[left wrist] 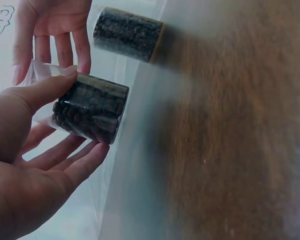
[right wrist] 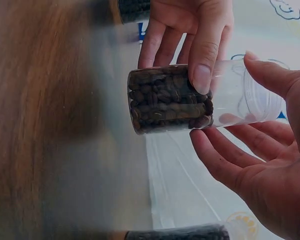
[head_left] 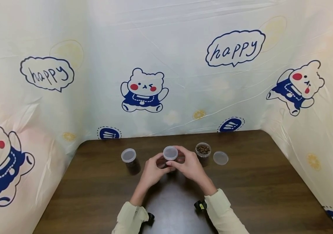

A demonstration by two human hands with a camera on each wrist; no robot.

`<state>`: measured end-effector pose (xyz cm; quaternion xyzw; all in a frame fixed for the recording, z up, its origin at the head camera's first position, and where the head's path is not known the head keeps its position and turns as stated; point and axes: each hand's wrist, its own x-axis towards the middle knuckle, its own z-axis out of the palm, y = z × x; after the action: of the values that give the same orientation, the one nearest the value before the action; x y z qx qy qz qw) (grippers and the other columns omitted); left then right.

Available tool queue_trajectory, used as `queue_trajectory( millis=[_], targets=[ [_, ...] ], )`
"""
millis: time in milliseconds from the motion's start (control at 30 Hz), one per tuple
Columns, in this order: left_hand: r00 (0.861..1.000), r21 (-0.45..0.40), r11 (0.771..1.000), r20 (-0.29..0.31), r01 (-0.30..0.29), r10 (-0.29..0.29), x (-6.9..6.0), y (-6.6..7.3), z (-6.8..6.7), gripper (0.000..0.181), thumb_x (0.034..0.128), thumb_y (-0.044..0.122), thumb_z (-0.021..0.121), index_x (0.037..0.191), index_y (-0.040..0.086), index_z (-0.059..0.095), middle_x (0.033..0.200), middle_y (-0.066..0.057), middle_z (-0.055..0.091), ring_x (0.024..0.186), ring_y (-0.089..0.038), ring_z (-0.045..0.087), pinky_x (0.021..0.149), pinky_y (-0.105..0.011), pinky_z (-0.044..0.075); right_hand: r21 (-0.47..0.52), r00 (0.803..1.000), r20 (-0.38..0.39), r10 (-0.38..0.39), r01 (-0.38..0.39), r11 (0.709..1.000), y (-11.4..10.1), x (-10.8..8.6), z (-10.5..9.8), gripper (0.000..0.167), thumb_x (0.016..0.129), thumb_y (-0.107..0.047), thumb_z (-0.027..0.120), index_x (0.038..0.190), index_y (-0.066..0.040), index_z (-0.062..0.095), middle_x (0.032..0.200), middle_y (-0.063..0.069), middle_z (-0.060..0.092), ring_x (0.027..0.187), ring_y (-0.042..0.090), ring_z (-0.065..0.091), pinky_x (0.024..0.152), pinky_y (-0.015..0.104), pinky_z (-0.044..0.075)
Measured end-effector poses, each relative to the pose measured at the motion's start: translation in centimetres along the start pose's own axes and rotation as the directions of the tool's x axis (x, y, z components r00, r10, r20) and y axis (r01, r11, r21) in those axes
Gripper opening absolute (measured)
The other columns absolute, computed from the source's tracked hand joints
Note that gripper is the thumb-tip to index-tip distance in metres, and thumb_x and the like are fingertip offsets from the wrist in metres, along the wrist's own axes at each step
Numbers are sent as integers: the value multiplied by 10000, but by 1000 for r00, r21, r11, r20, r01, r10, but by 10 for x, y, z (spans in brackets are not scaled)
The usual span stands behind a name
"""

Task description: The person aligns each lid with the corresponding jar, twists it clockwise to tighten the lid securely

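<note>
While the left grip (head_left: pixel 152 170) and right grip (head_left: pixel 191 165) pinch the lidded jar (right wrist: pixel 165 100) toward the table's (head_left: pixel 260 185) far edge, press evenly.

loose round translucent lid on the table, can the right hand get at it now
Probably not immediately: the right hand holds a clear plastic jar of brown beans, though nothing covers the lid.

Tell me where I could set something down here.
The table is bare right of the loose lid, reaching the right edge, and left of the leftmost jar, reaching the left edge. Crowded: the back middle, where the left hand and right hand grip the middle jar between the leftmost jar and open jar.
</note>
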<state>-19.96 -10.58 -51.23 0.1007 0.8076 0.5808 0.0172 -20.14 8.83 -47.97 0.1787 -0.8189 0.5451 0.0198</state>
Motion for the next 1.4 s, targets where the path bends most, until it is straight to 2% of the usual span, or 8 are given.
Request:
queue_trajectory(
  millis=[167,367,633,867,1167,1400],
  targets=[
    [1000,-16,1000,-13,1,-2,9,-8,0,533,829,161,911,1318,188,702,1294,-130,739,1235,-321,711,975,-382,619,14,999,-6,40,-40,999,6,7,3,582,875,-220,873,1405,-195,632,1327,72,705,1138,249,756,897,333,641],
    [999,-25,999,-31,20,-21,11,-14,0,529,823,138,912,1308,184,705,1273,-119,743,1231,-320,708,986,-411,613,21,999,5,50,-50,999,12,11,8,598,880,-210,869,1422,-176,620,1335,88,700,1136,262,758,891,319,640],
    [999,-32,999,-33,30,-31,13,-18,2,551,835,131,902,1340,159,683,1295,-136,731,1254,-306,695,1018,-389,599,33,999,3,42,-42,999,16,14,9,602,878,-207,870,1424,-173,621,1341,85,705,1143,264,756,896,316,639],
    [998,-33,998,-36,46,-47,10,-20,2,556,830,146,908,1338,158,683,1278,-144,737,1224,-282,716,987,-349,611,43,998,15,55,-56,998,15,13,10,593,873,-216,876,1410,-185,627,1343,73,701,1156,251,749,901,299,634],
    [999,-37,999,-42,30,-31,9,-22,4,541,839,122,896,1333,115,675,1262,-169,739,1205,-311,722,977,-396,618,30,999,10,44,-44,999,15,11,11,600,875,-222,876,1414,-154,622,1348,115,694,1150,289,751,915,382,639],
    [998,33,999,-60,35,-33,7,-12,3,611,844,158,898,1386,101,623,1278,-146,732,1224,-294,703,1014,-442,601,-17,999,19,43,-43,999,14,12,8,639,873,-265,882,1435,-155,599,1371,100,687,1178,292,735,955,496,620]
  ],
)
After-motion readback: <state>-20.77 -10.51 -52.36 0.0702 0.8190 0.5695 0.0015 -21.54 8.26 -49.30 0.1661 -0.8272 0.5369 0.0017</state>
